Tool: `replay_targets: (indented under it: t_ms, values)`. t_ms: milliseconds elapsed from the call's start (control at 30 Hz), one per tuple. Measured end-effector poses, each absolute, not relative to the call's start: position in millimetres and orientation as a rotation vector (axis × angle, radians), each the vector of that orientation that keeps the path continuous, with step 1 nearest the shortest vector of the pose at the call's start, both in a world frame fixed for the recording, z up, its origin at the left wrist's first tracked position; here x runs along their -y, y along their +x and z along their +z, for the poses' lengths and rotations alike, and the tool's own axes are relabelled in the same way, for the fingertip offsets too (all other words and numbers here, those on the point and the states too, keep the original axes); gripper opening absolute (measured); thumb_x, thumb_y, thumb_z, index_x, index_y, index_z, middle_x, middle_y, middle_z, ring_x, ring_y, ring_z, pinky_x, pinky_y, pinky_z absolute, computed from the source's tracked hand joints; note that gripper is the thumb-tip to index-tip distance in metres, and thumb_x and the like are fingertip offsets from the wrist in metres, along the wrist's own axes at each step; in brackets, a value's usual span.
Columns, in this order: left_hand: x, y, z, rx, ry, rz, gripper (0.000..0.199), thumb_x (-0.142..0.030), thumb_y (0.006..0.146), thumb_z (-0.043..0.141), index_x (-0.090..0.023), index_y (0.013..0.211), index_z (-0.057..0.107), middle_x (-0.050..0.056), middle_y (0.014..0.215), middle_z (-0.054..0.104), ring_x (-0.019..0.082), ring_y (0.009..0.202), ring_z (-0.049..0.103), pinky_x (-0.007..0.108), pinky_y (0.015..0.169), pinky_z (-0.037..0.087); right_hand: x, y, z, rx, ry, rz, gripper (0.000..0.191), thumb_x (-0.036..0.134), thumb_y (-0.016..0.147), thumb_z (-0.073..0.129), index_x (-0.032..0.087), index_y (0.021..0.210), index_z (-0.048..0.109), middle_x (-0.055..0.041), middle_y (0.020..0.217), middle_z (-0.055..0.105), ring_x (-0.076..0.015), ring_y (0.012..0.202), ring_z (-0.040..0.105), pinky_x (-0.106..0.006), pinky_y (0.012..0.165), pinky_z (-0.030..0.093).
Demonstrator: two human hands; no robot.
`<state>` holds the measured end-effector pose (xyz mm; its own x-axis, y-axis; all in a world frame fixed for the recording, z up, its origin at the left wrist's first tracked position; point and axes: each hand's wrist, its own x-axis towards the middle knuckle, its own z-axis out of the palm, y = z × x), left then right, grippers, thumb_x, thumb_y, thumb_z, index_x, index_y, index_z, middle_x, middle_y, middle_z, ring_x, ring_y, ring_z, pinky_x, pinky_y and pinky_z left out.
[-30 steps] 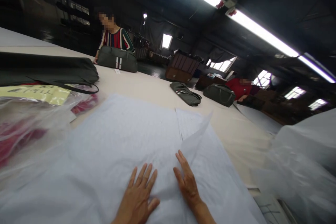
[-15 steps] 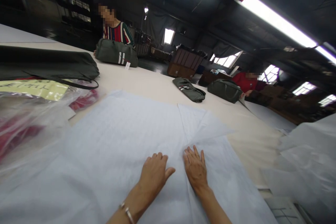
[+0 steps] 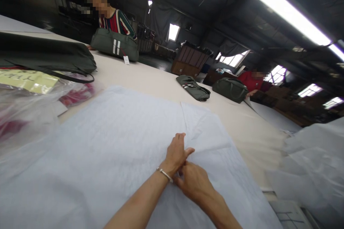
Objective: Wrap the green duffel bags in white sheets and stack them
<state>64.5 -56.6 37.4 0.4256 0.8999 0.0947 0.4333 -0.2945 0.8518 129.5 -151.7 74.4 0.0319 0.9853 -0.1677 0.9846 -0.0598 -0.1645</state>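
The pale blue-white, thin, wide sheet (image 3: 107, 143) spread on the cream-topped table (image 3: 255, 128) looks light, limp, easily creased; its edges should offer the best hold. The left hand (image 3: 176, 152) rests on it, thumb spread, gripping nothing I can see; the right hand (image 3: 197, 182) tucks its fingers behind the left wrist, their hold hidden. Across the dim room: a person in a striped top (image 3: 118, 21) behind a dark-green bag with 2 white stripes (image 3: 115, 46), then a person in red (image 3: 248, 78).

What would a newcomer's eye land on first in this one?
Probably the broad pale sheet filling the foreground, with the left hand, a bracelet at its wrist, and the right hand close together over it. Next, the bright ceiling light at upper right, and a striped green bag before a co-worker at upper left.
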Motion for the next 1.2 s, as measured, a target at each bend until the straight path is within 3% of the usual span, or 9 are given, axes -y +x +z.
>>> replay_targets:
  t_ms: [133,233,367,500,600,733,900,1033,1200]
  values:
    - [63,71,40,-0.988,2.061,0.699,0.057,-0.049,0.071,0.079,-0.021,0.117,0.060,0.007,0.121,0.062,0.028,0.114,0.055,0.038,0.097,0.045,152,158,45,2.032,-1.924,0.478,0.028,0.041,0.087,0.057,0.023,0.103,0.072,-0.0085,0.104,0.075,-0.0280,0.099,0.067,-0.036,0.082,0.051]
    - [66,83,39,-0.966,2.097,0.644,0.046,-0.037,0.063,0.085,-0.022,0.102,0.066,0.007,0.110,0.067,0.029,0.108,0.058,0.039,0.094,0.045,155,168,5,1.938,-1.779,0.151,0.038,0.040,0.088,0.055,0.017,0.115,0.067,-0.0144,0.112,0.071,-0.0300,0.106,0.063,-0.043,0.090,0.050]
    - [53,93,41,-1.102,1.953,0.701,0.005,-0.026,0.084,0.063,-0.022,0.085,0.065,0.004,0.087,0.069,0.022,0.088,0.064,0.032,0.079,0.045,164,169,-20,1.890,-1.756,-0.110,0.037,0.042,0.093,0.050,0.020,0.119,0.064,-0.0141,0.118,0.067,-0.0289,0.109,0.060,-0.048,0.094,0.048]
    - [20,87,36,-1.253,1.721,0.772,0.015,-0.031,0.091,0.053,-0.020,0.088,0.063,0.001,0.079,0.068,0.016,0.075,0.064,0.024,0.066,0.044,160,169,-20,1.822,-1.892,-0.233,0.047,0.043,0.099,0.039,0.020,0.138,0.050,-0.0135,0.147,0.049,-0.0293,0.138,0.041,-0.055,0.111,0.034]
    - [-5,80,25,-1.369,1.593,0.804,0.022,-0.022,0.087,0.057,-0.017,0.108,0.059,0.004,0.086,0.070,0.017,0.079,0.065,0.025,0.068,0.044,154,166,-21,1.832,-2.128,-0.137,0.054,0.050,0.099,0.036,0.023,0.144,0.045,-0.0102,0.156,0.037,-0.0316,0.147,0.027,-0.062,0.117,0.023]
    - [-28,78,11,-1.433,1.528,0.805,0.045,-0.018,0.079,0.066,-0.014,0.122,0.054,0.010,0.095,0.071,0.022,0.088,0.066,0.029,0.074,0.044,159,163,-13,1.845,-2.288,0.065,0.061,0.057,0.096,0.037,0.023,0.146,0.041,-0.0094,0.155,0.037,-0.0315,0.145,0.030,-0.060,0.118,0.024]
    - [-42,81,0,-1.383,1.480,0.771,0.038,-0.018,0.073,0.070,-0.015,0.109,0.059,0.006,0.087,0.070,0.019,0.080,0.066,0.027,0.069,0.046,160,187,9,1.780,-2.191,0.065,0.049,0.054,0.098,0.034,0.026,0.121,0.067,-0.0075,0.133,0.064,-0.0266,0.129,0.054,-0.053,0.114,0.034]
    - [-39,79,-2,-1.293,1.493,0.812,0.037,-0.011,0.071,0.067,-0.017,0.108,0.061,0.003,0.088,0.068,0.016,0.077,0.064,0.025,0.069,0.048,145,215,3,1.796,-2.102,-0.092,0.054,0.050,0.099,0.030,0.021,0.139,0.052,-0.0094,0.150,0.046,-0.0262,0.143,0.035,-0.053,0.118,0.028]
    - [-32,66,-3,-1.105,1.532,0.957,0.044,-0.020,0.079,0.068,-0.017,0.121,0.057,0.009,0.123,0.061,0.015,0.091,0.065,0.026,0.081,0.053,131,217,-12,1.937,-2.309,-0.070,0.058,0.054,0.097,0.038,0.025,0.146,0.042,-0.0079,0.157,0.035,-0.0298,0.149,0.021,-0.059,0.120,0.016]
